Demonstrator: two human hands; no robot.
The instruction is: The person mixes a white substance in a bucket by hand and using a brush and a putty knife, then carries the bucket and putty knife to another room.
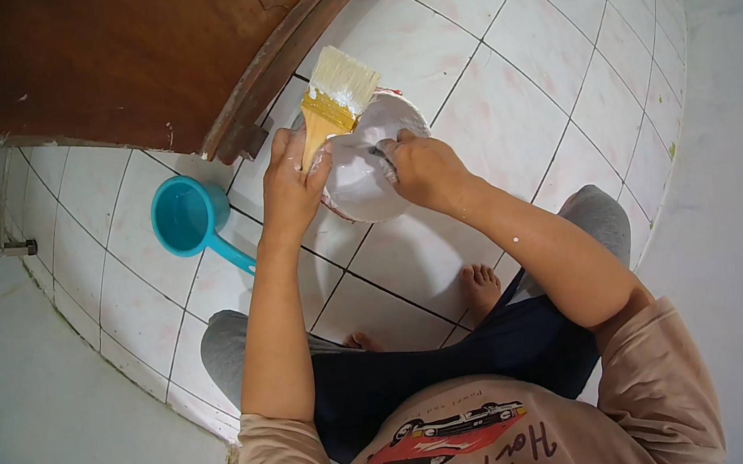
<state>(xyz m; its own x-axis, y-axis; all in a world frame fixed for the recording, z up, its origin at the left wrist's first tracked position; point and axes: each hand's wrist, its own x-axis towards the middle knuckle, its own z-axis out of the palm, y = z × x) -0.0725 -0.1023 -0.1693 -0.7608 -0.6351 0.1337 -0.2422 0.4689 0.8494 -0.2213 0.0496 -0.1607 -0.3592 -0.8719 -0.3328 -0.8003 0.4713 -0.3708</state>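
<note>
Head view has both of my grips out in front of me, above a tiled floor [508, 113]. My left grip [288, 179] is closed around the pale wooden handle of a wide brush [333, 102], which I hold tilted, its cream bristles pointing away from me and slightly to my right. White smears mark the brush's yellow band and the lower part of its bristles. Under the brush, between my two grips, a round tub [417, 111] stands on the floor, with touches of red along its rim. Inside it is a white, paint-like substance [355, 176], smeared up the walls as well. My right grip [425, 173] is over the tub's right side, fingers curled about a dark item [384, 161]; too little of it shows for me to say what it is. Whether my left grip touches the rim, I cannot tell.

To my left, well apart from the tub, a turquoise dipper [181, 215] sits on the tiles, its handle slanting back toward my left forearm. Beyond it rises a brown wooden piece of furniture [122, 67] with scuffed edges, raised on short feet. My bare right foot [481, 290] rests on the floor nearer me than the tub.
</note>
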